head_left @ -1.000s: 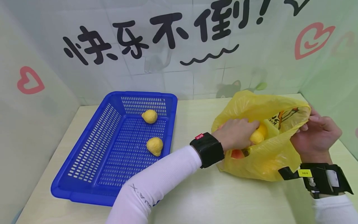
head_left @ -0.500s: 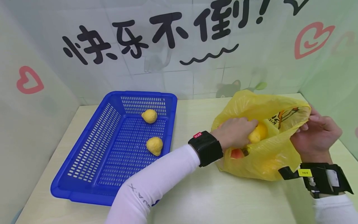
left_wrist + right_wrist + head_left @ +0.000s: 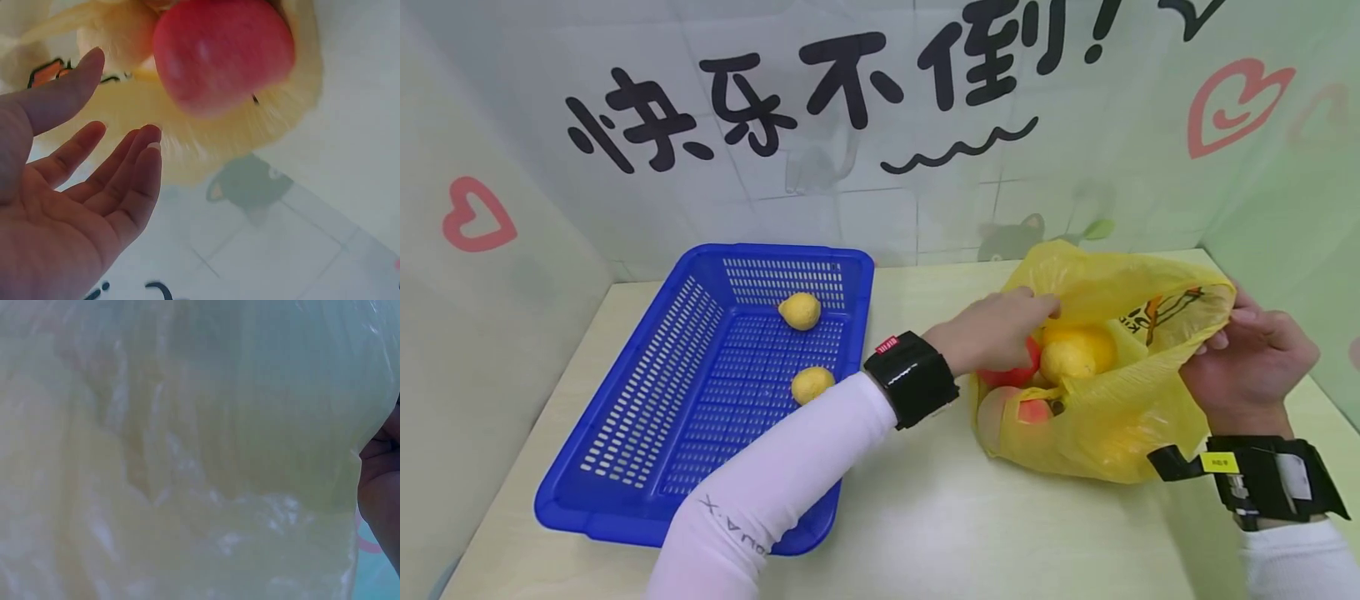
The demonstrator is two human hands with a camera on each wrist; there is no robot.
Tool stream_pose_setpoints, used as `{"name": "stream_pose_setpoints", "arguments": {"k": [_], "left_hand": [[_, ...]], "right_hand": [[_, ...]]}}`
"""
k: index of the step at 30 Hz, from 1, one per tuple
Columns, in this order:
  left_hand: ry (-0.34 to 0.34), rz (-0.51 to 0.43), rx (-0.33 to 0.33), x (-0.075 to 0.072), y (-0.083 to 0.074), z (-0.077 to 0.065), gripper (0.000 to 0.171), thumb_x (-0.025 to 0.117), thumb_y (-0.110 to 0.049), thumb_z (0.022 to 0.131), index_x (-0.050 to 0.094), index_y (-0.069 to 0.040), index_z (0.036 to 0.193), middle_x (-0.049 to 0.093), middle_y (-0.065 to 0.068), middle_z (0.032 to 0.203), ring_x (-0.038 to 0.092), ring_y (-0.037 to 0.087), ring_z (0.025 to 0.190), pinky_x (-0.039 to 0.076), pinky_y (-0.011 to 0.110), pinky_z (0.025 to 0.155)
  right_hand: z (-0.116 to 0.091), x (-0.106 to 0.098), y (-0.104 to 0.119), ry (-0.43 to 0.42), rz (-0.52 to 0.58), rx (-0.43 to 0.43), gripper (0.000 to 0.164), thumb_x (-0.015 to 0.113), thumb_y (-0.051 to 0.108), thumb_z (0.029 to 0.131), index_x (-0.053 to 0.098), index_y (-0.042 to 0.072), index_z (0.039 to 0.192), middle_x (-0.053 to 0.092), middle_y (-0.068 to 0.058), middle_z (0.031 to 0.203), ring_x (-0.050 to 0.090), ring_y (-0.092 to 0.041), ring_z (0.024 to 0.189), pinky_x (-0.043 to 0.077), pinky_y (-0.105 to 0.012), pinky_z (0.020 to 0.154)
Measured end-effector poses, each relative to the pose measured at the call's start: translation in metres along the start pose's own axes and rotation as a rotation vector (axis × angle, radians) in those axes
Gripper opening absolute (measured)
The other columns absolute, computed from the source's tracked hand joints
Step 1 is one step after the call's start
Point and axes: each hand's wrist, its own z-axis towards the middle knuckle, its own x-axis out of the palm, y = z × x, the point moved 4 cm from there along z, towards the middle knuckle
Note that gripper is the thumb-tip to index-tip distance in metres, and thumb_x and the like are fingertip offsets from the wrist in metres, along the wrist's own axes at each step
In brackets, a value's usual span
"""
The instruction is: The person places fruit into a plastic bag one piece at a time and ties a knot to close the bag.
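A yellow plastic bag [image 3: 1131, 446] full of fruit lies on the table at the right, its mouth facing left and up. My right hand [image 3: 1255, 358] pinches the bag's rim and holds it up; in the right wrist view the thin plastic [image 3: 206, 481] hides most of that hand. Over the left side of the mouth is my left hand [image 3: 996, 332], holding nothing. In the left wrist view its fingers are loosely bent, apart from a red apple [image 3: 222, 56]. Yellow fruit [image 3: 1075, 354] sits deeper inside, and a paler peach-coloured fruit [image 3: 995, 418] lies by the lower rim.
A blue perforated basket [image 3: 568, 504] stands at the left. Two lemons lie in it, one lemon [image 3: 800, 311] near the back and another lemon [image 3: 811, 384] partly behind my left sleeve. A printed wall closes off the back of the table.
My left hand has drawn back leftward and up from the fruit, uncovering the red apple and more yellow fruit. The right hand still holds the bag's rim in the same place.
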Motion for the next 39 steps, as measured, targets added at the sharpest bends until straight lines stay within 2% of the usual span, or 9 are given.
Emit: {"name": "stream_pose_setpoints", "arguments": {"k": [5, 10, 15, 20, 24, 29, 34, 39], "left_hand": [[-0.073, -0.032, -0.059, -0.022, 0.025, -0.017, 0.057, 0.072, -0.017, 0.088, 0.048, -0.011, 0.14, 0.056, 0.006, 0.134, 0.052, 0.018, 0.118, 0.05, 0.027, 0.098], [-0.173, -0.034, -0.145, -0.046, 0.054, -0.043, 0.054, 0.074, -0.022, 0.089, 0.051, -0.013, 0.137, 0.056, 0.007, 0.135, 0.053, 0.021, 0.122, 0.049, 0.033, 0.104], [-0.236, -0.001, -0.278, -0.058, 0.094, -0.069, 0.049, 0.071, -0.023, 0.09, 0.054, -0.011, 0.134, 0.057, 0.01, 0.133, 0.056, 0.024, 0.116, 0.05, 0.038, 0.099], [-0.269, -0.003, -0.389, -0.063, 0.137, -0.093, 0.04, 0.063, -0.016, 0.09, 0.058, -0.005, 0.127, 0.058, 0.015, 0.126, 0.055, 0.028, 0.105, 0.051, 0.042, 0.091], [-0.232, -0.017, -0.471, -0.061, 0.167, -0.107, 0.04, 0.061, -0.014, 0.088, 0.058, -0.002, 0.126, 0.055, 0.018, 0.123, 0.052, 0.032, 0.104, 0.05, 0.046, 0.089], [-0.135, -0.05, -0.542, -0.047, 0.193, -0.118, 0.049, 0.066, -0.016, 0.088, 0.054, -0.001, 0.134, 0.05, 0.023, 0.138, 0.048, 0.039, 0.124, 0.046, 0.053, 0.102], [-0.062, -0.081, -0.557, -0.033, 0.207, -0.123, 0.058, 0.069, -0.014, 0.086, 0.051, -0.002, 0.139, 0.044, 0.026, 0.146, 0.039, 0.042, 0.136, 0.04, 0.056, 0.109], [-0.036, -0.09, -0.545, -0.021, 0.215, -0.123, 0.057, 0.068, -0.007, 0.086, 0.051, -0.001, 0.139, 0.05, 0.024, 0.14, 0.048, 0.037, 0.121, 0.045, 0.049, 0.101]], "right_hand": [[0.001, -0.001, -0.001, -0.003, 0.009, 0.006, 0.028, 0.02, 0.009, 0.087, 0.04, -0.003, 0.07, 0.037, -0.011, 0.06, 0.04, -0.027, 0.053, 0.024, -0.031, 0.051], [0.001, -0.001, -0.003, -0.008, 0.057, 0.019, 0.026, 0.023, 0.008, 0.085, 0.041, -0.003, 0.07, 0.036, -0.01, 0.06, 0.037, -0.026, 0.052, 0.024, -0.032, 0.053], [0.003, 0.0, -0.003, 0.02, 0.008, 0.032, 0.03, 0.02, 0.009, 0.087, 0.042, -0.004, 0.073, 0.037, -0.011, 0.062, 0.039, -0.026, 0.054, 0.018, -0.029, 0.052], [0.004, 0.0, -0.003, 0.025, -0.012, 0.039, 0.03, 0.02, 0.01, 0.088, 0.042, -0.004, 0.073, 0.037, -0.011, 0.063, 0.039, -0.026, 0.055, 0.017, -0.029, 0.051], [0.003, 0.0, -0.002, 0.011, -0.008, 0.038, 0.031, 0.02, 0.01, 0.088, 0.044, -0.005, 0.075, 0.038, -0.011, 0.063, 0.039, -0.027, 0.055, 0.026, -0.032, 0.051], [0.003, 0.0, -0.002, 0.01, 0.014, 0.035, 0.03, 0.021, 0.01, 0.088, 0.044, -0.005, 0.075, 0.039, -0.012, 0.064, 0.039, -0.027, 0.054, 0.021, -0.029, 0.051], [0.001, 0.0, -0.002, 0.009, 0.01, 0.03, 0.03, 0.021, 0.01, 0.087, 0.042, -0.004, 0.073, 0.036, -0.01, 0.062, 0.039, -0.026, 0.054, 0.022, -0.03, 0.052], [0.001, 0.0, -0.001, 0.009, 0.004, 0.026, 0.029, 0.021, 0.01, 0.087, 0.042, -0.004, 0.072, 0.036, -0.011, 0.062, 0.04, -0.027, 0.054, 0.021, -0.029, 0.052]]}}
